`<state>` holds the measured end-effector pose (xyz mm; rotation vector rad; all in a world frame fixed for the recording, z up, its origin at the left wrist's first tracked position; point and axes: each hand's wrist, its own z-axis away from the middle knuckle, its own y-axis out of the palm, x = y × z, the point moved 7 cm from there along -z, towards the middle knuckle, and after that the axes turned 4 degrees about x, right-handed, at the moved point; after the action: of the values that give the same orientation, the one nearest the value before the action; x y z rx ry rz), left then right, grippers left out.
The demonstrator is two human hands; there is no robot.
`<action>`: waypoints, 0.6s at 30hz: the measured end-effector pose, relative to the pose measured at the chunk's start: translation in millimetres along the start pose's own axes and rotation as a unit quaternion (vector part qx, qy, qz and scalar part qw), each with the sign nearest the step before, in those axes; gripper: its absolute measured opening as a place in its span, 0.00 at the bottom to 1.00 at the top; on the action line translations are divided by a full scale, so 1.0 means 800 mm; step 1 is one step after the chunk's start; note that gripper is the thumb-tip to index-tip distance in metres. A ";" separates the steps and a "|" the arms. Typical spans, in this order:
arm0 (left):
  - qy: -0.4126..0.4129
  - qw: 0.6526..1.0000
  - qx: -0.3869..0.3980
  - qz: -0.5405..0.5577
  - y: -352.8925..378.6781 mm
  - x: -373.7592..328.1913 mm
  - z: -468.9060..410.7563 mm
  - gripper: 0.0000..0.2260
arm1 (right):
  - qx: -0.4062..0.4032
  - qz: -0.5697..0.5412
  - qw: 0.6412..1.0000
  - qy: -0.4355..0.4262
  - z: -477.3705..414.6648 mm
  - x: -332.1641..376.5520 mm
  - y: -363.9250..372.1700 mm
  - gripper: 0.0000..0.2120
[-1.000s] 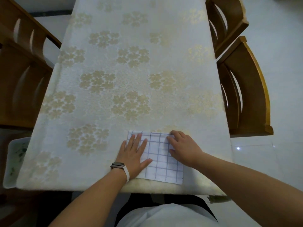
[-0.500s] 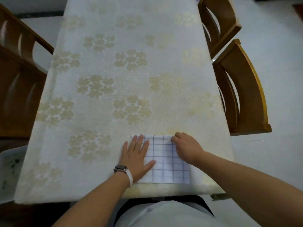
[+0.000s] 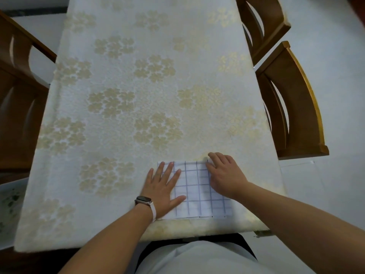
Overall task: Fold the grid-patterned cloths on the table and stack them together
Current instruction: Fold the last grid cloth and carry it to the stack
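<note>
A folded white cloth with a blue grid (image 3: 199,194) lies flat near the table's front edge. My left hand (image 3: 164,188), with a watch on its wrist, rests palm down on the cloth's left part, fingers spread. My right hand (image 3: 225,175) lies over the cloth's upper right corner, fingers bent and pressing there. I cannot tell how many layers the cloth has. No other grid cloth shows.
The table (image 3: 126,91) wears a cream cover with gold flower prints. Two wooden chairs (image 3: 292,107) stand along its right side and another wooden chair (image 3: 17,99) on the left. A white container (image 3: 9,202) sits low at the left.
My right hand slid from the cloth's middle to its upper right corner. My left hand stayed flat on the cloth's left part. The view shifted a little.
</note>
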<state>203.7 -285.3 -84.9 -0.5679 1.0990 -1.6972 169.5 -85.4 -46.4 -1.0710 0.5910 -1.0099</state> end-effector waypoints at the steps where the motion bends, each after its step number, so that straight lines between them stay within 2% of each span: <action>1: 0.002 1.000 0.003 0.001 0.000 0.002 0.001 0.37 | 0.009 0.003 1.000 -0.004 0.002 0.001 0.000 0.22; 7: 0.033 0.999 0.001 -0.007 0.003 0.015 0.009 0.36 | 0.046 -0.006 0.999 0.017 0.012 -0.007 0.009 0.26; 15: 0.090 0.994 0.053 -0.042 -0.004 0.028 0.011 0.38 | 0.070 -0.022 0.997 0.024 0.007 -0.006 0.003 0.31; 18: 0.084 0.996 0.016 -0.033 -0.031 0.018 0.007 0.33 | 0.065 -0.038 0.997 0.022 0.003 -0.001 -0.006 0.30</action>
<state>190.1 -298.2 -62.3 -0.4509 1.1803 -1.8427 169.6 -84.1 -41.2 -0.9638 0.5171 -1.1250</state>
